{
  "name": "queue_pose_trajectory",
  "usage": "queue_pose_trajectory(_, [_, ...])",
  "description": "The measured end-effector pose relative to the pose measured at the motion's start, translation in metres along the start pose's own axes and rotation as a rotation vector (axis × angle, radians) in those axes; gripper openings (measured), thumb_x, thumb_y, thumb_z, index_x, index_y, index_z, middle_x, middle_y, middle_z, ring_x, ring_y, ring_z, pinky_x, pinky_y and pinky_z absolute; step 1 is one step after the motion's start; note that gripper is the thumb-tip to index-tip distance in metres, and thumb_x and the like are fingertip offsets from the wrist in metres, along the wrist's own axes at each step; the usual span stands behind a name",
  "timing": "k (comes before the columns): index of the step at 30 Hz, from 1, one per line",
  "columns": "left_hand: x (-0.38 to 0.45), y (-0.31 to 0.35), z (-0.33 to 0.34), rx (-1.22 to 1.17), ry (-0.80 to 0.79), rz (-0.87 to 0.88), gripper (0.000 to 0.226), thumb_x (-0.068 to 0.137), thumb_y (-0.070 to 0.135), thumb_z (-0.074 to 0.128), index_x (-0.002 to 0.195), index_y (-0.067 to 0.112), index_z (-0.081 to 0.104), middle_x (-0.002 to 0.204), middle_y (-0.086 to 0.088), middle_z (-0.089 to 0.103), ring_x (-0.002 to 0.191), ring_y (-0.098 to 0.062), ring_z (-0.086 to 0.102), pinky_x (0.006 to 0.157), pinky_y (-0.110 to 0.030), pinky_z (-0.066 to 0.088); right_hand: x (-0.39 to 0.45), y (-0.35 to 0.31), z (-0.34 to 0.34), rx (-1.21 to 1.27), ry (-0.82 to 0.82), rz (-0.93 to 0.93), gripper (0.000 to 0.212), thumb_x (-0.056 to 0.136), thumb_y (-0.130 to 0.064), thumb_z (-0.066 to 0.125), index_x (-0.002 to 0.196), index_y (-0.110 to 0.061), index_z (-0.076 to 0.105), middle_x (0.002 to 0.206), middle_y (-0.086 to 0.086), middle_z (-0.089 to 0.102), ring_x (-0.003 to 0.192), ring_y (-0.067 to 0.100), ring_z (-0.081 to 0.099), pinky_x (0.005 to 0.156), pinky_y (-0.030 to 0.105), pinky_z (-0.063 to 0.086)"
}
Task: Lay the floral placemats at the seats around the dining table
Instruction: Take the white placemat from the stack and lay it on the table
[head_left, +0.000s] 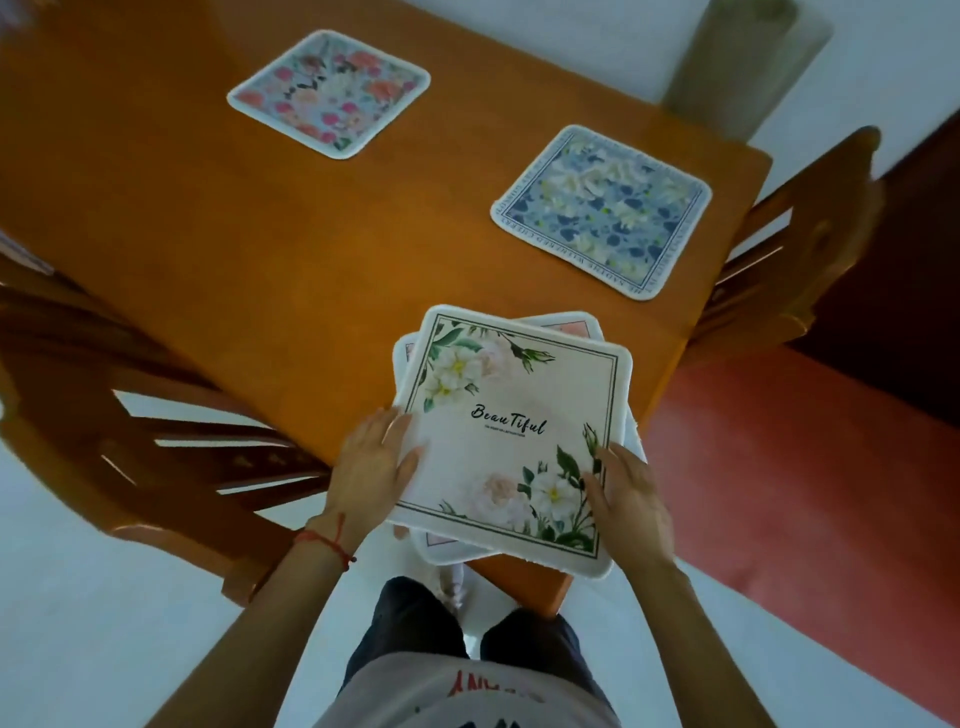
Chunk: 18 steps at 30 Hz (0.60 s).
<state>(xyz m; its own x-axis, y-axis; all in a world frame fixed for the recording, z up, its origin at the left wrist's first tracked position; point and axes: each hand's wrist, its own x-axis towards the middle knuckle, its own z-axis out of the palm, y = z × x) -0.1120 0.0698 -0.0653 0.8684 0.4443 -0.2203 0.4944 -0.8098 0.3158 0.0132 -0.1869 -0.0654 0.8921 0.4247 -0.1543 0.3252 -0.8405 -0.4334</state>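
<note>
- The dining table (291, 249) is the landmark; its near corner points toward the person, and a stack of placemats (511, 436) sits on that corner, overhanging the table's edge on the person's side
- The top placemat, cream with white flowers and the word "Beautiful", lies askew on the ones under it; pink corners of a lower mat (569, 330) peek out at the far side and near the person
- Farther up the table a blue floral placemat (602, 210) lies close to the right edge, and a pink floral placemat (330, 92) lies toward the far side; bare wood stretches between them and the stack
- A wooden chair (130, 415) stands against the table's left edge, another chair (800, 234) against the right; red floor (779, 467) lies beyond the right edge
- The left hand (374, 462) grasps the stack's left edge, thumb on top and fingers underneath; the right hand (623, 499) lies on the top mat's right edge, fingers nearly straight and spread, not clenched
</note>
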Motion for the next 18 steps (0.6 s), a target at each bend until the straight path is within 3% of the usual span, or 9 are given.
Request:
queue_pose_trajectory(4, [0.009, -0.003, 0.001, -0.081, -0.006, -0.035, 0.057, 0.090, 0.042, 0.034, 0.125, 0.000, 0.048, 0.130, -0.024, 0.051, 0.120, -0.042, 0.045, 0.101, -0.052, 0.036, -0.003, -0.007, 0.001, 0.033, 0.014, 0.098, 0.037, 0.092, -0.024, 0.051, 0.127, -0.011, 0.051, 0.135, 0.010, 0.050, 0.123, 0.029, 0.046, 0.096, 0.047, 0.044])
queue_pose_trajectory(7, [0.014, 0.002, 0.004, -0.152, -0.022, -0.072, 0.049, 0.093, 0.031, 0.046, 0.131, -0.001, 0.042, 0.134, -0.023, 0.046, 0.123, -0.039, 0.040, 0.103, -0.049, 0.033, -0.001, -0.008, 0.000, 0.076, 0.034, 0.141, 0.035, 0.092, -0.020, 0.052, 0.125, -0.008, 0.052, 0.132, 0.012, 0.052, 0.122, 0.029, 0.047, 0.097, 0.045, 0.043])
queue_pose_trajectory(18, [0.035, 0.009, 0.006, -0.327, 0.089, -0.193, 0.034, 0.088, 0.016, 0.056, 0.116, -0.003, 0.053, 0.111, -0.025, 0.058, 0.104, -0.039, 0.049, 0.086, -0.041, 0.040, 0.018, -0.003, 0.006, 0.285, 0.059, 0.325, 0.035, 0.088, -0.016, 0.055, 0.122, -0.006, 0.055, 0.121, 0.014, 0.055, 0.104, 0.029, 0.056, 0.087, 0.039, 0.048])
